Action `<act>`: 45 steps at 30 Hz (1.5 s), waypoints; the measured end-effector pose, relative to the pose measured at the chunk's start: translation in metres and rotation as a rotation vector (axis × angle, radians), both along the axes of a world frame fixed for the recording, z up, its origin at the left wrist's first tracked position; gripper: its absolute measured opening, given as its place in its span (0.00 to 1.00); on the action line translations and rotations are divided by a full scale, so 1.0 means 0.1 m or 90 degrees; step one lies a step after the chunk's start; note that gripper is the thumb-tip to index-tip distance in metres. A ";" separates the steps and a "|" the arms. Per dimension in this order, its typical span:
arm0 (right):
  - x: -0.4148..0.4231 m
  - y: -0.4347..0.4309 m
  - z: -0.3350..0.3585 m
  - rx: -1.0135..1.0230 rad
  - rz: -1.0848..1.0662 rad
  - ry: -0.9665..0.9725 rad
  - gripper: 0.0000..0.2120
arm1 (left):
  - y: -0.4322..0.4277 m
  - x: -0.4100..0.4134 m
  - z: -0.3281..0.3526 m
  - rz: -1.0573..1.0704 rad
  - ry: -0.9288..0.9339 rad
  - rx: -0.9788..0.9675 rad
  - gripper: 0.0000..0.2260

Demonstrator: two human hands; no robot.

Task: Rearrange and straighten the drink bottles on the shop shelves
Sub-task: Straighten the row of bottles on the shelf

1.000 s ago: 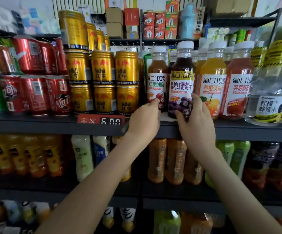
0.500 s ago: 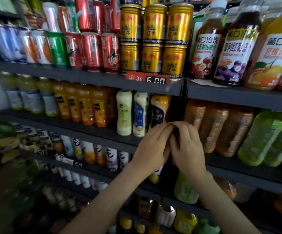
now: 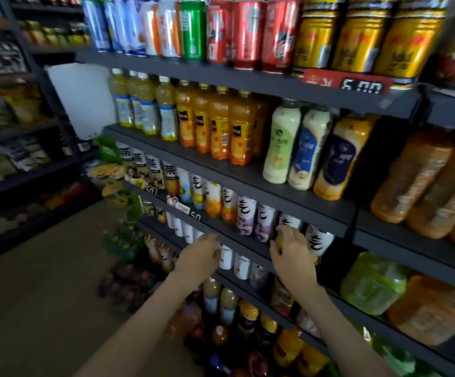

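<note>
Head view: both bare forearms reach forward. The left hand (image 3: 201,254), well below and left of the red price tag (image 3: 348,83), curls its fingers at a dark shelf edge (image 3: 250,253); I cannot tell whether it holds anything. The right hand (image 3: 293,254), below the tag, wraps thumb and fingers round a white-sleeved bottle (image 3: 289,222). The tag's digits look like "5.00". The tea bottles (image 3: 140,159) far down-left of it bear "茶". The gripped bottle stands upright in its row, blurred, with yellow showing beside the thumb.
</note>
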State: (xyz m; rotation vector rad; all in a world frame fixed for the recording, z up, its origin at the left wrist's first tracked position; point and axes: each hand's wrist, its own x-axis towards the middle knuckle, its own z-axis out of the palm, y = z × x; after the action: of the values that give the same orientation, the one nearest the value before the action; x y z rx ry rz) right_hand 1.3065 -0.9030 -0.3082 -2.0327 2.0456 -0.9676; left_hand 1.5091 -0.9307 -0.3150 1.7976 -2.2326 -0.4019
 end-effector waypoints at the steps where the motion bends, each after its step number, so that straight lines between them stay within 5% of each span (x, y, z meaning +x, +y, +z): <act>1: 0.13 -0.09 0.02 0.001 0.008 0.007 0.15 | -0.07 0.16 0.01 0.012 -0.005 -0.009 0.17; 10: 1.55 -1.31 0.56 -0.037 0.043 0.064 0.17 | -1.14 1.72 0.50 0.029 -0.065 -0.078 0.17; 14: 2.08 -1.81 1.18 -0.149 0.027 0.074 0.19 | -1.70 2.12 1.03 0.007 -0.071 -0.177 0.17; 22: 2.25 -2.38 2.07 -0.364 -0.026 0.064 0.18 | -2.66 2.25 1.79 -0.049 0.102 -0.343 0.18; 30: 2.50 -2.81 2.11 -0.447 0.005 0.052 0.15 | -3.16 2.25 1.90 -0.105 0.270 -0.489 0.12; 34: 2.73 -2.91 1.41 -0.409 0.027 0.056 0.15 | -3.39 2.25 1.34 -0.115 0.287 -0.410 0.14; 45: 2.89 -3.36 0.49 -0.246 -0.287 -0.168 0.25 | -4.04 2.11 0.67 -0.128 0.363 -0.164 0.23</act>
State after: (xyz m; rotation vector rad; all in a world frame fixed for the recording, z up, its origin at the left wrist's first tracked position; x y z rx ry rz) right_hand 1.5952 -1.2388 -0.2596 -1.4807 2.3487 -1.7229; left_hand 1.7201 -1.3342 -0.2481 1.1500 -1.9477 -0.5533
